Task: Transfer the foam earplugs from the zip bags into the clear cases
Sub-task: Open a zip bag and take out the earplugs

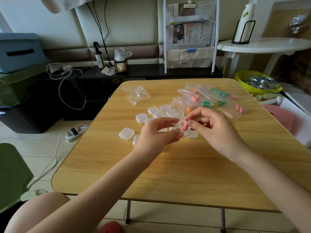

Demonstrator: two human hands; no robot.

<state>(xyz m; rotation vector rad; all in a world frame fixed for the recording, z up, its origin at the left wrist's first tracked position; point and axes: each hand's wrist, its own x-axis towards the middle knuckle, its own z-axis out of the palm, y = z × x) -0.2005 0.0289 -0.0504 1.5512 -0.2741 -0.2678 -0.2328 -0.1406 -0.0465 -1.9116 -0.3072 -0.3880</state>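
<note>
Pink earplug pinched upright in right hand, tip just over the open clear case that left hand grips above the table. A second pink plug seems already in the case. Risks — foam springs back out, or a loose grip tips the case onto the spare cases. Full zip bags wait beyond.
</note>
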